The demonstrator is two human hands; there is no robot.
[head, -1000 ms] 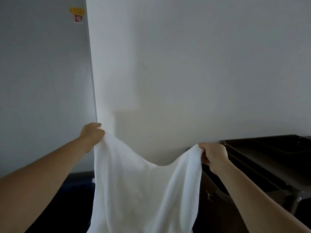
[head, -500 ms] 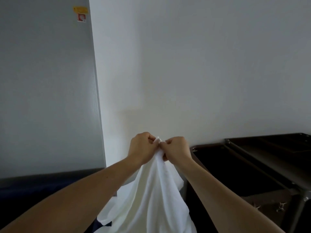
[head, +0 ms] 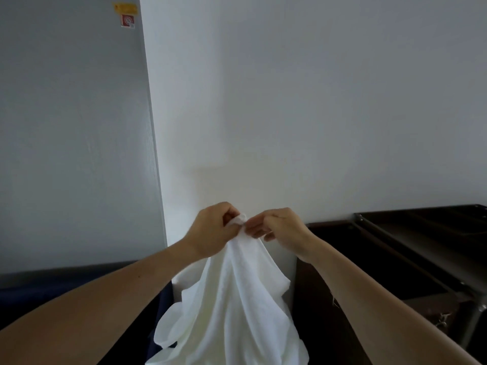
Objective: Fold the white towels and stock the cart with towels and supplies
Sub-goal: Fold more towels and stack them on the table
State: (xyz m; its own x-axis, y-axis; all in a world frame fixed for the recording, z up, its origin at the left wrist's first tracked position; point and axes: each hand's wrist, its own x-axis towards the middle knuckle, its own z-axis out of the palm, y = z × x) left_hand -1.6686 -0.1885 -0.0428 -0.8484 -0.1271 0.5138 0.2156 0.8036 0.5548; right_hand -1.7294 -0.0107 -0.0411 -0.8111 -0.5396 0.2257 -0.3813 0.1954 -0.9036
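Observation:
A white towel (head: 232, 299) hangs in loose folds from the middle of the view down past the bottom edge. My left hand (head: 213, 229) pinches its bunched top corners between thumb and fingers. My right hand (head: 279, 229) is right beside it, fingers curled, its fingertips at the same top edge of the towel. Both arms reach forward at chest height in front of a pale wall. The dark cart (head: 411, 262) stands to the right, its top tray a little below and beyond my right hand.
A grey door or panel (head: 73, 127) with a small red and yellow sticker fills the left. A dark blue edge (head: 66, 280) runs low on the left. The cart's metal post (head: 474, 312) stands at the right.
A second ago my hands held the towel spread wide apart. They have come together at the centre, so the top corners meet and the towel hangs doubled.

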